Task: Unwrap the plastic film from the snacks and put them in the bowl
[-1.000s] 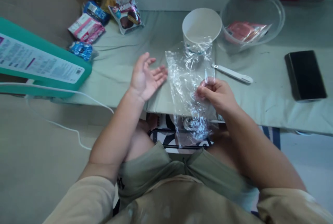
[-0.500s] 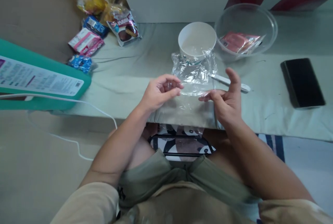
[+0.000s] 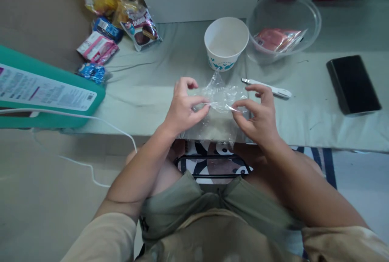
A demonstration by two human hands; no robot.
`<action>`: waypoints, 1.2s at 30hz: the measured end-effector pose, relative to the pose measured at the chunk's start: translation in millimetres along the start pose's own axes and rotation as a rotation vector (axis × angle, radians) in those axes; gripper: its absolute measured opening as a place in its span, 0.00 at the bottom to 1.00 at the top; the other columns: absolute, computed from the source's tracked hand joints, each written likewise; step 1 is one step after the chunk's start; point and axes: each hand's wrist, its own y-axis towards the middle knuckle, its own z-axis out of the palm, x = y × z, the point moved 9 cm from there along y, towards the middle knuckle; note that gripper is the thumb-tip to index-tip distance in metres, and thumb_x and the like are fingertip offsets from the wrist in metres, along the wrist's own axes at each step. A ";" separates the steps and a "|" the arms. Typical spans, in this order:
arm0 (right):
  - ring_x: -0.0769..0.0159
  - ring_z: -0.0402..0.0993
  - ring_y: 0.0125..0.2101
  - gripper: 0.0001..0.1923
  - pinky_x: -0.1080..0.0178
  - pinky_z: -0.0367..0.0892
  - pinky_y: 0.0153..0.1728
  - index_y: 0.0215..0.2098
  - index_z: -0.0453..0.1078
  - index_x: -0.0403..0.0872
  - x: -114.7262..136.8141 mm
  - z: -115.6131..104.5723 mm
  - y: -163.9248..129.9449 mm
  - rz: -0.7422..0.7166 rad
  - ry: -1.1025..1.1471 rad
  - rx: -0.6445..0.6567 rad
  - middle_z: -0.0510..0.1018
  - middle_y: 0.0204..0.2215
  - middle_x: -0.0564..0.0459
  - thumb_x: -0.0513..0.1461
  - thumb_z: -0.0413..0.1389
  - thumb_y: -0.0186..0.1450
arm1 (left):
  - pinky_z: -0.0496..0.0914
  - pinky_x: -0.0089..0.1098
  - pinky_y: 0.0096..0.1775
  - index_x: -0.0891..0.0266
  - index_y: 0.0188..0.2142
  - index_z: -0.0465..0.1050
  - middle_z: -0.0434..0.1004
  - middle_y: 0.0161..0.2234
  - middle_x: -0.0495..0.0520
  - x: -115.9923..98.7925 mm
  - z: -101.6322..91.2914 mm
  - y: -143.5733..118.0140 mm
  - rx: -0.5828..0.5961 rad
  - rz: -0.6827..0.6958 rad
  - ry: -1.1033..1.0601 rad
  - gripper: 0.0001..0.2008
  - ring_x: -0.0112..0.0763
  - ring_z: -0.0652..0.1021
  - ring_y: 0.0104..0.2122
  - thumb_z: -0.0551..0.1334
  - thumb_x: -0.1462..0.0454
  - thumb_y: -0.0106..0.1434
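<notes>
- Two hands on one item: I've got the left hand (image 3: 184, 106) and right hand (image 3: 258, 112) each pinching a crumpled clear plastic film wrapper (image 3: 223, 97), centre of frame, just above the table's near edge.
- Left hand: thumb and forefinger closed on the wrapper's left side. Right hand: same pinch on the right side, other fingers lifted.
- Wrapper stretched between the pinches; lower part hangs over the pale green cloth-covered table (image 3: 152, 87). Can't tell if anything's inside it.
- Progress, my read: wrapper is off and bunched, being folded or gathered; not yet put down anywhere.
- White paper cup with blue print (image 3: 226, 47) sits just beyond the wrapper, looks empty.
- White plastic utensil (image 3: 267, 88) lies right of the wrapper, near the right fingers, not touched.
- Clear round plastic bowl (image 3: 304, 6), upper right, holds a pink sachet (image 3: 278, 39).
- Black phone (image 3: 352, 83) far right; snack packets (image 3: 121, 22) upper left; teal box (image 3: 45, 91) at left edge.
</notes>
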 end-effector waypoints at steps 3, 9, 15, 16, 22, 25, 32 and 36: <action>0.58 0.80 0.43 0.04 0.48 0.72 0.54 0.31 0.72 0.50 11.8 4.3 1.7 0.044 0.312 0.134 0.81 0.36 0.51 0.39 0.59 0.64 | 0.71 0.49 0.58 0.58 0.29 0.79 0.77 0.53 0.57 -11.9 -7.9 2.6 0.028 0.029 -0.181 0.08 0.48 0.74 0.59 0.69 0.57 0.60; 0.67 0.72 0.22 0.18 0.62 0.69 0.26 0.43 0.69 0.53 -25.6 27.5 -14.8 0.739 0.732 0.159 0.75 0.22 0.58 0.52 0.63 0.62 | 0.71 0.31 0.27 0.60 0.31 0.73 0.78 0.26 0.51 -0.7 23.5 -0.5 0.258 -0.398 -0.770 0.18 0.28 0.76 0.23 0.69 0.48 0.62; 0.68 0.71 0.26 0.17 0.61 0.70 0.31 0.28 0.69 0.48 -23.3 54.2 -18.8 0.743 0.701 0.523 0.76 0.25 0.56 0.48 0.69 0.54 | 0.62 0.27 0.20 0.58 0.44 0.73 0.68 0.21 0.43 44.8 30.5 -0.8 0.092 -0.625 -0.901 0.20 0.22 0.68 0.17 0.73 0.53 0.57; 0.68 0.73 0.27 0.16 0.61 0.70 0.32 0.28 0.67 0.49 -24.2 51.8 -17.5 0.739 0.699 0.496 0.78 0.26 0.55 0.47 0.67 0.56 | 0.64 0.27 0.22 0.58 0.45 0.74 0.69 0.22 0.44 49.3 31.2 -0.3 0.076 -0.648 -0.963 0.21 0.23 0.70 0.19 0.74 0.54 0.55; 0.65 0.76 0.26 0.13 0.61 0.70 0.30 0.36 0.65 0.51 -37.6 44.2 -17.2 0.826 0.757 0.313 0.79 0.25 0.56 0.47 0.61 0.60 | 0.77 0.31 0.36 0.62 0.40 0.76 0.82 0.39 0.56 29.1 59.3 -0.2 0.333 -0.667 -1.181 0.23 0.32 0.82 0.35 0.77 0.53 0.49; 0.66 0.72 0.21 0.19 0.63 0.66 0.25 0.43 0.67 0.51 -37.3 47.9 -14.9 0.787 0.758 0.373 0.75 0.20 0.60 0.48 0.64 0.58 | 0.72 0.27 0.25 0.60 0.38 0.73 0.78 0.28 0.49 27.0 64.9 -2.6 0.378 -0.655 -1.017 0.16 0.27 0.78 0.23 0.73 0.55 0.57; 0.66 0.74 0.25 0.10 0.60 0.69 0.29 0.32 0.76 0.52 -42.1 30.1 -1.9 0.676 0.820 0.252 0.79 0.26 0.56 0.48 0.65 0.55 | 0.64 0.28 0.16 0.56 0.30 0.75 0.71 0.18 0.45 30.5 45.8 0.7 0.364 -0.630 -1.104 0.15 0.27 0.71 0.14 0.73 0.51 0.51; 0.58 0.78 0.31 0.24 0.54 0.72 0.36 0.30 0.79 0.50 -36.4 29.6 1.0 0.632 0.854 0.334 0.82 0.29 0.49 0.60 0.56 0.59 | 0.71 0.36 0.27 0.60 0.20 0.76 0.76 0.23 0.57 32.5 38.7 6.1 0.403 -0.523 -1.058 0.26 0.34 0.76 0.24 0.64 0.41 0.55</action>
